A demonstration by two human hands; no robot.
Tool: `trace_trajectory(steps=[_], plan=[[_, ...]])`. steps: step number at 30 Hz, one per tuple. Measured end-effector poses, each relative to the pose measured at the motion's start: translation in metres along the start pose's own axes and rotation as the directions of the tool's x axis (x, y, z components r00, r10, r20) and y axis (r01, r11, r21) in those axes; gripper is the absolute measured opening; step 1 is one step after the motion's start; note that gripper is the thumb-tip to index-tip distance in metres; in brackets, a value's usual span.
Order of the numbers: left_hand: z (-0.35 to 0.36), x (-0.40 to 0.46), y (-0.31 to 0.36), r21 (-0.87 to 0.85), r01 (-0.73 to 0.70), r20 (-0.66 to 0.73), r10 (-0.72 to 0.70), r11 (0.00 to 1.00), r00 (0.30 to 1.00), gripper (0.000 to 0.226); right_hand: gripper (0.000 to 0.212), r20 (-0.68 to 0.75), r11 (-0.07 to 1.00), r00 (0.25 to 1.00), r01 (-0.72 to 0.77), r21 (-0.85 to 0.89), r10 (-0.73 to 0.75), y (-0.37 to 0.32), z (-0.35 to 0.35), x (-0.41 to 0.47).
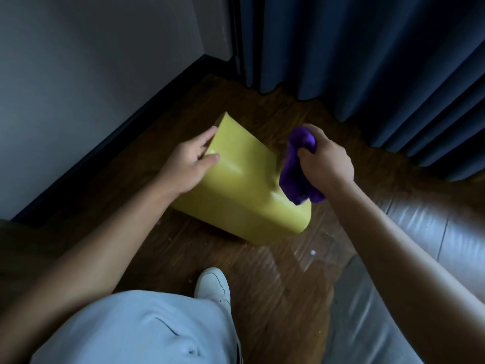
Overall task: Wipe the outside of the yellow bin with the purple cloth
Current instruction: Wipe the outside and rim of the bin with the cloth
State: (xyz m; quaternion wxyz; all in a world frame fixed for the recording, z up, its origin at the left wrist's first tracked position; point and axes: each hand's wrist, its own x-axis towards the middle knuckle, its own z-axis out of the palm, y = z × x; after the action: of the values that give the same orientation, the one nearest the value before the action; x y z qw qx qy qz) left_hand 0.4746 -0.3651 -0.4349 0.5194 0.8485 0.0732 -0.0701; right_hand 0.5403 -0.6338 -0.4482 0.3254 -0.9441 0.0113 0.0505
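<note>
The yellow bin lies tipped on its side on the wooden floor, one broad smooth wall facing up. My left hand grips its far left edge, fingers behind the edge and thumb on the top wall. My right hand is closed around the bunched purple cloth, which hangs down along the bin's right side and touches it near the lower right corner. The bin's opening is hidden from me.
A white wall with a dark skirting board runs along the left. Dark blue curtains hang behind. A brown leather sofa stands at the right. My knee and white shoe are just in front of the bin.
</note>
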Motion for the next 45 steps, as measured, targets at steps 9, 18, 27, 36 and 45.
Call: trace_trajectory(steps=[9,18,27,36,45], plan=[[0.04,-0.029,0.016,-0.066,-0.096,0.349,0.113,0.993,0.93,0.073,0.052,0.12,0.948,0.981,0.176,-0.264,-0.149,-0.015,-0.007,0.012],[0.058,-0.037,0.013,-0.049,-0.164,0.424,0.169,0.985,0.89,0.074,0.059,0.22,0.882,0.954,0.276,-0.382,-0.203,-0.024,-0.023,0.002],[0.039,-0.037,-0.012,0.047,-0.096,0.167,0.087,0.994,0.982,0.059,0.043,0.107,0.931,0.988,0.143,-0.336,-0.113,-0.029,-0.021,0.003],[-0.017,0.025,-0.097,0.227,0.412,-0.134,-0.391,0.882,0.911,0.065,0.045,0.055,0.956,0.995,0.099,-0.276,-0.087,-0.022,-0.02,-0.004],[0.001,0.053,-0.108,0.106,0.341,-0.079,-0.334,0.934,0.939,0.037,0.031,0.062,0.938,0.986,0.167,-0.303,-0.155,-0.019,-0.033,0.003]])
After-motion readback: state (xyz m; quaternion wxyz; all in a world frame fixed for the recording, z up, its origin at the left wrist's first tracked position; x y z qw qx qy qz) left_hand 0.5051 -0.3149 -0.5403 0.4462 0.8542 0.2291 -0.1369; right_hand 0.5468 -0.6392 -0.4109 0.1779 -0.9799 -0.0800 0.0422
